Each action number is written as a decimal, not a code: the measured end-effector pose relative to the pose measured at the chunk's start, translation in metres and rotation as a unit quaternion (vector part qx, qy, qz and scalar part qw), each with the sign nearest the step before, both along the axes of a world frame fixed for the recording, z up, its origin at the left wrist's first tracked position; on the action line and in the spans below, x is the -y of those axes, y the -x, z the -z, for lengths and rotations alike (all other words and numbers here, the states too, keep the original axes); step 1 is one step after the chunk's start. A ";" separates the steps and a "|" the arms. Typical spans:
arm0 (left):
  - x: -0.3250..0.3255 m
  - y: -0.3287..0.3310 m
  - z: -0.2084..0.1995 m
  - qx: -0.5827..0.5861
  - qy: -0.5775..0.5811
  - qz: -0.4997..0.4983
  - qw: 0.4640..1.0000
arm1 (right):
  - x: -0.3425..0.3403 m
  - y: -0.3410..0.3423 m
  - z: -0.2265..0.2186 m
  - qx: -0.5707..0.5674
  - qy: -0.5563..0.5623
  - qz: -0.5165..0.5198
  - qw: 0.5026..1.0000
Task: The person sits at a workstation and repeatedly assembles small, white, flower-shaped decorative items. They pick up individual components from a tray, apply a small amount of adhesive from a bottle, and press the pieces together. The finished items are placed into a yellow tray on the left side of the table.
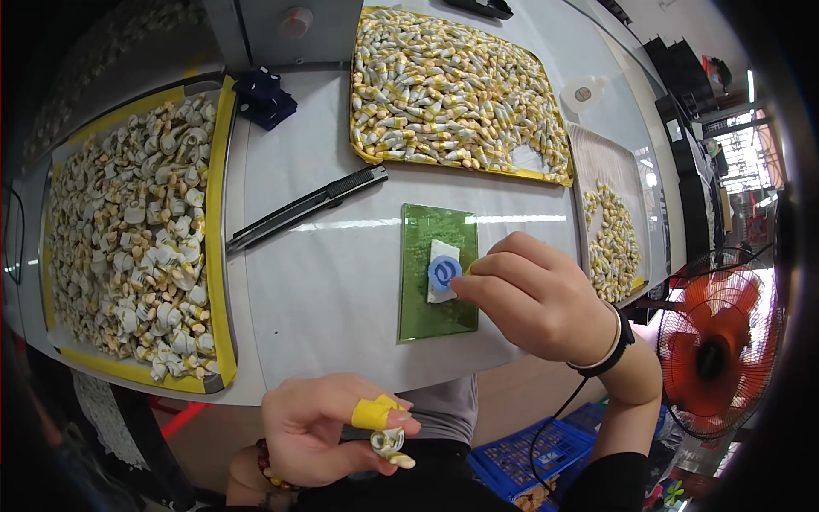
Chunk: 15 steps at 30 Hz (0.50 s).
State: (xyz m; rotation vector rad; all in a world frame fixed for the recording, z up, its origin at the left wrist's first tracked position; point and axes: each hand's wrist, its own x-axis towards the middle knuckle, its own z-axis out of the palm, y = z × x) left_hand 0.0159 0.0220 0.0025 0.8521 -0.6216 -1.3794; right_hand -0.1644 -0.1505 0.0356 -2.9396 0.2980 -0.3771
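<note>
My left hand (pixel 320 427), yellow tape round one finger, pinches a small white-wrapped piece (pixel 388 444) with a curled end and a cream tip, near the table's front edge. My right hand (pixel 537 294) is closed in a pinch, its fingertips at the right edge of a round blue disc (pixel 442 271). What those fingers hold, if anything, is too small to make out. Under the disc lies a white pad (pixel 439 296), resting on a green glass plate (pixel 414 322).
Left stands a yellow-edged tray (pixel 223 256) of loose white-wrapped pieces. A yellow-edged tray (pixel 465 169) of similar slim pieces sits at the back, another tray (pixel 601 149) at right. A black utility knife (pixel 311 205), dark cloth (pixel 266 98), white bottle (pixel 582 92) and orange fan (pixel 712 341) surround.
</note>
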 end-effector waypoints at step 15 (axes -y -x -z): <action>0.010 0.000 0.003 0.310 0.203 -0.028 0.928 | -0.042 -0.003 -0.023 0.195 -0.320 0.021 0.927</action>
